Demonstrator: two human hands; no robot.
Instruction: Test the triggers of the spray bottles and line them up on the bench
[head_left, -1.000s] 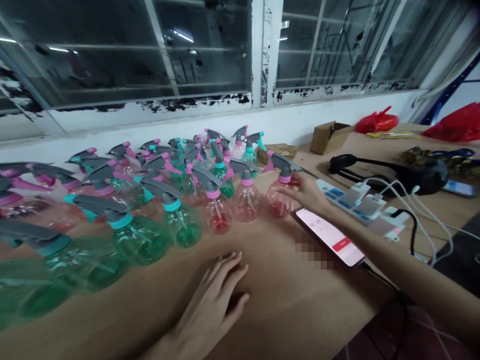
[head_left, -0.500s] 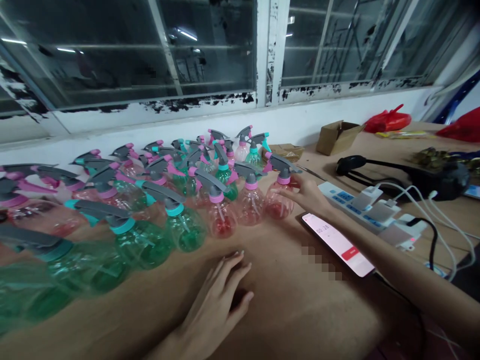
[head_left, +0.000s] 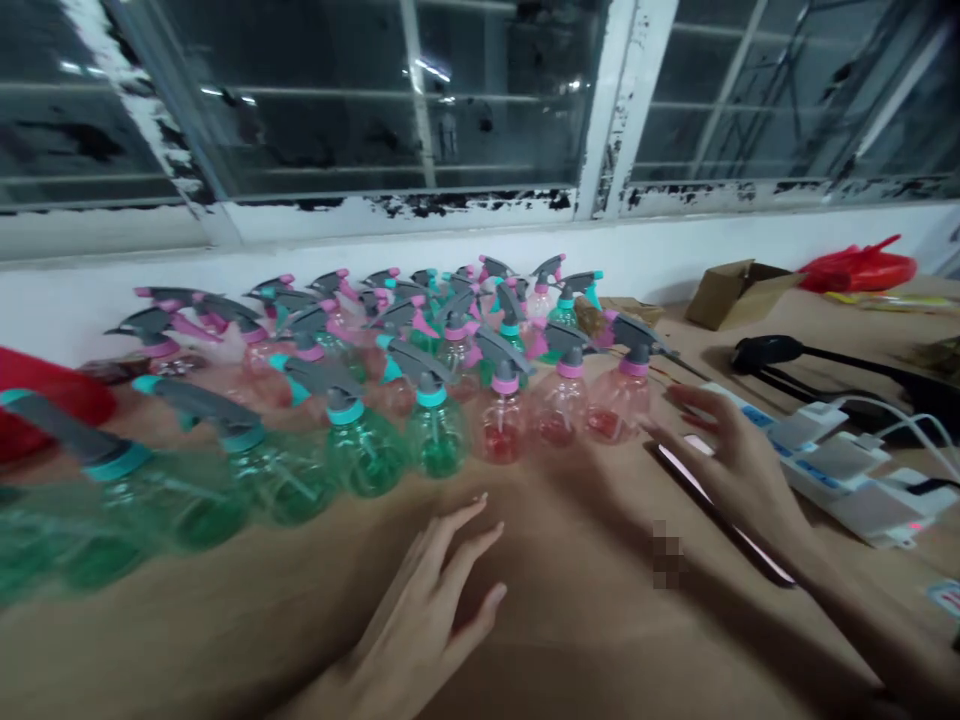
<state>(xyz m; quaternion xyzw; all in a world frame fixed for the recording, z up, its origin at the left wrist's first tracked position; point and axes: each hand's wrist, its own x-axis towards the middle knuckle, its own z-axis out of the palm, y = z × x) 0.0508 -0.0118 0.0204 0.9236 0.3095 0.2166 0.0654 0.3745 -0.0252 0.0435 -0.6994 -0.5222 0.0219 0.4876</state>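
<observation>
Rows of clear spray bottles with grey trigger heads stand on the brown table (head_left: pixel 555 620). In the front row are a green spray bottle (head_left: pixel 437 440), a red spray bottle (head_left: pixel 501 425), another red one (head_left: pixel 559 405) and, at the right end, a pink-collared spray bottle (head_left: pixel 619 400). My left hand (head_left: pixel 439 585) hovers low before the row, fingers spread, holding nothing. My right hand (head_left: pixel 731 470) is just right of the end bottle, fingers parted and apart from it. It passes over a phone (head_left: pixel 694 480), hiding part of its lit screen.
A white power strip (head_left: pixel 832 470) with chargers and cables lies on the right. Behind it are a black object with a long handle (head_left: pixel 817 360), a small open cardboard box (head_left: pixel 739 293) and a red plastic bag (head_left: pixel 855 268). Another red item (head_left: pixel 52 400) sits far left, below the windows.
My right hand has let go of the end spray bottle and drawn back toward me over the phone. My view has turned left. The left hand keeps its open pose.
</observation>
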